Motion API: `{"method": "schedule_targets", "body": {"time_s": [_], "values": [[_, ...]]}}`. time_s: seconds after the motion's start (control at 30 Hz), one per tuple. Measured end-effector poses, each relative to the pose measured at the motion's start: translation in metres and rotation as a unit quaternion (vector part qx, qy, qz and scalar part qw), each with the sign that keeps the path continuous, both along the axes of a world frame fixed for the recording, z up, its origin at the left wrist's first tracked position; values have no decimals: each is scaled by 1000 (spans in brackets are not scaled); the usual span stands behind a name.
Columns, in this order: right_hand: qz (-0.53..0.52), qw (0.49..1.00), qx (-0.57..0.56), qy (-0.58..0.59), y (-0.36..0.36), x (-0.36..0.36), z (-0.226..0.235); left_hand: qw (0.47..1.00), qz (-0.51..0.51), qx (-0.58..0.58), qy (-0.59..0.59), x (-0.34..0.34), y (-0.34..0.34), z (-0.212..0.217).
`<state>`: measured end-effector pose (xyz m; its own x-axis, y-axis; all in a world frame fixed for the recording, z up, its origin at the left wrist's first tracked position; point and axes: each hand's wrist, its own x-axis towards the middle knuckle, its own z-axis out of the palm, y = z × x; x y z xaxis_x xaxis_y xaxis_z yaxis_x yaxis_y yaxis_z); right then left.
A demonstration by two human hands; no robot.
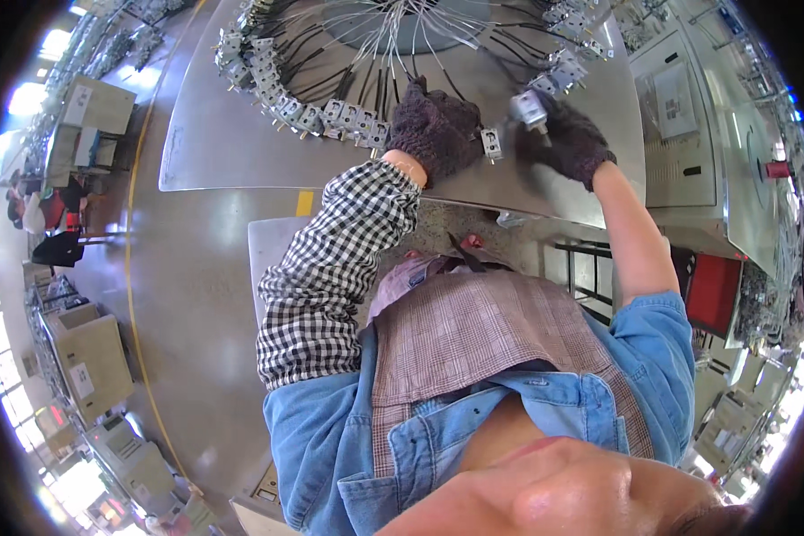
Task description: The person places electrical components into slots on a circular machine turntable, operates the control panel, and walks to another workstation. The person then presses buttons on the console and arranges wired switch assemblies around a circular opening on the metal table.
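Fingers: your gloved left hand (433, 129) pinches a small grey connector block (490, 143) | right hand (563, 138) curls round another connector (531, 108), lifted off the round table (241, 152) | finished blocks (281, 98) ring its wired centre, so each stays reachable

Grey round table (241, 152), metal top. On it: ring of small grey connector blocks (277, 89) along the rim, each wired by black and white leads (366, 45) running toward the centre. One loose block (491, 143) lies near the front edge.

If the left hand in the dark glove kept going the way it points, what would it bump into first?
Probably the black wires just beyond the left hand, fanning across the grey round table. The row of small grey connector blocks sits slightly to its left. Depth is hard to judge.
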<state>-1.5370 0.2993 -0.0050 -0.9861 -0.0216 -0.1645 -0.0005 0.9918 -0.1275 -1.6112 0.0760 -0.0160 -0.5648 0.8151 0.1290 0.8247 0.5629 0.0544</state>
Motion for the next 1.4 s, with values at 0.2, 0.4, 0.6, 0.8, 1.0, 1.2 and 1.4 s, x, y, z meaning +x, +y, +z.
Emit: {"method": "schedule_targets", "body": {"time_s": [0.2, 0.4, 0.6, 0.8, 1.0, 1.2, 1.4], "values": [[2, 950, -302, 80, -14, -3, 1, 992, 72, -83, -67, 17, 16, 22], [134, 922, -362, 18, -6, -24, -5, 996, 87, -29, -16, 21, 21, 13], [107, 956, -263, 70, 47, -36, -37, 991, 125, -56, 7, 31, 26, 13], [121, 704, -685, -142, 47, -54, -53, 987, 157, -20, 5, 35, 43, 31], [179, 960, -184, -107, 18, -51, 13, 987, 143, 30, 64, 28, 39, 12], [209, 974, -77, -50, 28, -45, -11, 988, 149, -8, 51, 21, 42, 9], [196, 975, -106, 26, 2, -38, -12, 988, 125, -4, 93, 10, 40, -1]]}}
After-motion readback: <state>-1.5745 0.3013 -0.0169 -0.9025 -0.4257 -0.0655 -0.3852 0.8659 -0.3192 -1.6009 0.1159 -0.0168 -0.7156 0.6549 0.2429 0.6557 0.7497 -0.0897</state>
